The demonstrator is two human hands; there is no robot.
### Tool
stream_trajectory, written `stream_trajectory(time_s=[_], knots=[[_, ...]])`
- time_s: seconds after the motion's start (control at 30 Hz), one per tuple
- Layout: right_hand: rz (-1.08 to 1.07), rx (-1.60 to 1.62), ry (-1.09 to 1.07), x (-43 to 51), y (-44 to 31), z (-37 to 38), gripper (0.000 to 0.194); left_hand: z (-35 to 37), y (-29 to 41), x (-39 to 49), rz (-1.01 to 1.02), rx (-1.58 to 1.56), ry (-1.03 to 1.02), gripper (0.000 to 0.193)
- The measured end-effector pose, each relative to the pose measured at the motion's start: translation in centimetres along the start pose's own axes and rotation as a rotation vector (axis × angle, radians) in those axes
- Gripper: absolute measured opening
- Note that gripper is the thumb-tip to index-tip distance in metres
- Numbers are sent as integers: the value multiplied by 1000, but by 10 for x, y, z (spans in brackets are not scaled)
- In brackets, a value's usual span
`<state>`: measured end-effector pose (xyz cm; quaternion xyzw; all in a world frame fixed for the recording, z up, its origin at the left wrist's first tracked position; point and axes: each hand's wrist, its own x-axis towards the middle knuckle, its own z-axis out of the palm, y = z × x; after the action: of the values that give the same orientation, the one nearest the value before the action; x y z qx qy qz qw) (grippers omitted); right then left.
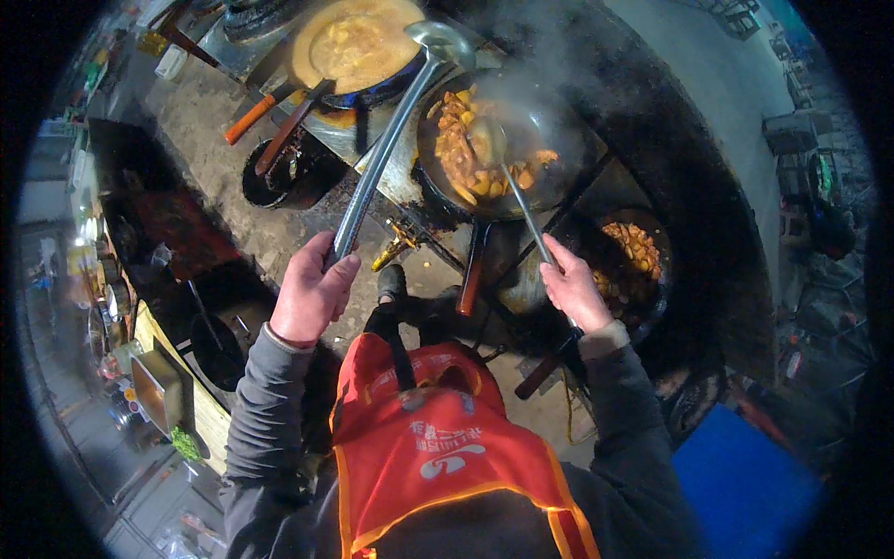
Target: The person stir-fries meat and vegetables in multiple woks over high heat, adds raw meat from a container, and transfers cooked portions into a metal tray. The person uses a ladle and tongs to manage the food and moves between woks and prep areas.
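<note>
My left hand [311,290] grips the handle of a large metal ladle [380,147]; its bowl is raised between two pans, over the rim of the middle one. My right hand [574,283] holds a second metal ladle [520,192], whose bowl rests among browned chunks of food [457,143] in a steaming wok [433,178]. A wooden-handled pan [304,63] of bubbling yellowish liquid sits over a blue flame at the upper left. To the right of my right hand, another wok [663,293] holds similar food.
A blackened pot [265,199] stands left of the stove, below two pan handles. The middle wok's wooden handle [470,283] points towards me. A rectangular metal container [157,391] and green leaves [185,444] are at the lower left; a blue panel [747,482] lies at the lower right.
</note>
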<state>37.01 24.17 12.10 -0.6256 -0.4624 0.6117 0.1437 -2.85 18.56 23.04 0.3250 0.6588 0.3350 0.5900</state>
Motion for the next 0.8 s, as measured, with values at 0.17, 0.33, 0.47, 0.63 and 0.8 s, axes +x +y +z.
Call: stream_trajectory(time_s=[0.17, 0.33, 0.47, 0.63, 0.8], knots=[[188, 470, -163, 16, 8, -10, 59, 0, 1, -1, -50, 15, 28, 21], [229, 720, -213, 10, 27, -37, 58, -2, 1, -1, -3, 43, -3, 21], [171, 642, -145, 5, 35, -56, 58, -2, -1, 0, -12, 32, -6, 21], [137, 496, -123, 12, 31, -63, 61, 2, -4, 3, -40, -4, -19, 19], [55, 237, -37, 31, 21, -50, 61, 4, -10, -2, -74, 38, -15, 17]])
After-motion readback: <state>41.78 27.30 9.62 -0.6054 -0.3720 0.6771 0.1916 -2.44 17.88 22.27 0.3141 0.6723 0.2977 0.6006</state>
